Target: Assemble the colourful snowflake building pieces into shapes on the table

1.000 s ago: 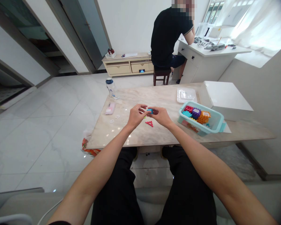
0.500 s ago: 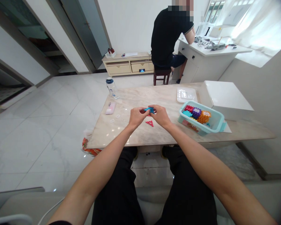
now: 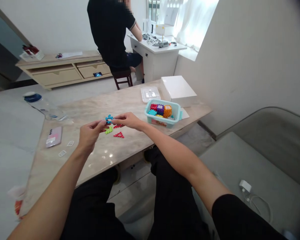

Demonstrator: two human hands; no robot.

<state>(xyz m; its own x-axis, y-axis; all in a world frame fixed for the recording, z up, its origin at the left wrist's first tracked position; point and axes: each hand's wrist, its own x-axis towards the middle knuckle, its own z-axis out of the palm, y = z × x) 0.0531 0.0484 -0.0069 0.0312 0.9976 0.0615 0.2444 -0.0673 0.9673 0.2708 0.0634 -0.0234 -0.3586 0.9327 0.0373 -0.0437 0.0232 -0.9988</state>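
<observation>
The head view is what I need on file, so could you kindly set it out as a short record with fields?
Left hand: pinching the blue piece
Right hand: fingertips on the same piece, opposite side
Near the fingers: green piece, two red pieces
Tub: right of the hands, holding coloured pieces
Beyond tub: white box, clear tray
Table's left end: bottle, pink phone, two white cards
Background: person seated at a desk

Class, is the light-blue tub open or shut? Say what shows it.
Open: the tub is uncovered on top, and coloured pieces show inside it.
</observation>
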